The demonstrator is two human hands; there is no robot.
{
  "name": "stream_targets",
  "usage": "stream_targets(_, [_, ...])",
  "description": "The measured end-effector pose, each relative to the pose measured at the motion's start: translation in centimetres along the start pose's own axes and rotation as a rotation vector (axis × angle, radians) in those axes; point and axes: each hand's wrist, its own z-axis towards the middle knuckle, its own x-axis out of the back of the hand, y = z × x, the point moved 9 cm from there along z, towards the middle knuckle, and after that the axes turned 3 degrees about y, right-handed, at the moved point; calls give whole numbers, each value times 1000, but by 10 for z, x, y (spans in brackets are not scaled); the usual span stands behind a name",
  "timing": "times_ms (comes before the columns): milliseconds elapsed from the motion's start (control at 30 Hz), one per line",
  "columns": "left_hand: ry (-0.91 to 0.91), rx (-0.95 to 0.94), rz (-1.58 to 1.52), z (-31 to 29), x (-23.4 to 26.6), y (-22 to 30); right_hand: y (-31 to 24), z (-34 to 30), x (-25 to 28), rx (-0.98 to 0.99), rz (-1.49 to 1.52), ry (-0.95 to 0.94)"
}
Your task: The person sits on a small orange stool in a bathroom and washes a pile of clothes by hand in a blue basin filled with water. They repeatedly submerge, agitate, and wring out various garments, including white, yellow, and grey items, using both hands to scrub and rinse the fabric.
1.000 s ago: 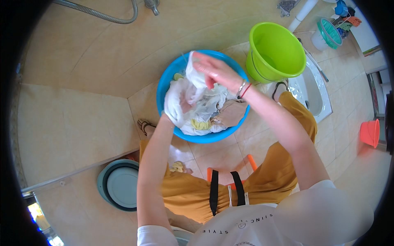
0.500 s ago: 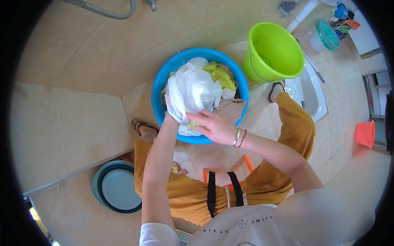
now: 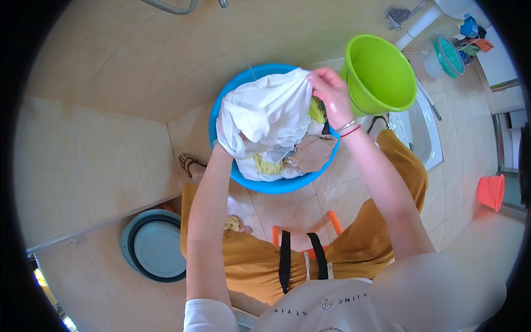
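Note:
A white wet-looking garment [image 3: 260,110] spreads over the pile in a round blue basin [image 3: 282,187]. At the basin's upper right, my right hand [image 3: 331,93] pinches one edge of the white garment and pulls it up taut. My left hand [image 3: 222,149] is at the basin's left rim, tucked under the white cloth, so its fingers are hidden. Around the garment lie a beige cloth [image 3: 314,154], a yellow-green cloth [image 3: 317,110] and a pale yellow piece [image 3: 268,165]. A thin stream of water falls near the basin's far edge.
A lime-green bucket [image 3: 381,74] stands right of the basin, beside a white squat toilet [image 3: 423,130]. A grey-green folding basin [image 3: 160,252] is at lower left. A red bucket [image 3: 490,192] and a bin with a green liner [image 3: 444,58] are farther right. Tiled walls rise behind and left.
My right hand has moved up and right from the basin's near side and now holds the white garment's edge. The bunched white garment has spread out. My left hand has shifted slightly left.

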Motion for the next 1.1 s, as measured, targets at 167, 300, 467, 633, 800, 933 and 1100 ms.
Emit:
stream_targets(167, [-43, 784, -480, -32, -52, -103, -40, 2, -13, -107, 313, -23])
stream_targets(300, [-459, 431, 621, -33, -53, -153, -58, 13, -38, -65, 308, -106])
stream_targets(467, [-429, 510, 544, 3, -19, -70, -44, 17, -50, -117, 95, -116])
stream_targets(633, [-169, 182, -299, 36, -18, 61, -20, -5, -88, -158, -67, -258])
stream_targets(800, [32, 620, -758, 35, 5, 27, -37, 10, -77, 335, -499, -246])
stream_targets(933, [9, 554, -1036, 41, 18, 69, 0, 9, -56, 478, -783, -242])
stream_targets(1100, [99, 477, -844, 60, 48, 70, 23, 14, -41, 86, -370, -258])
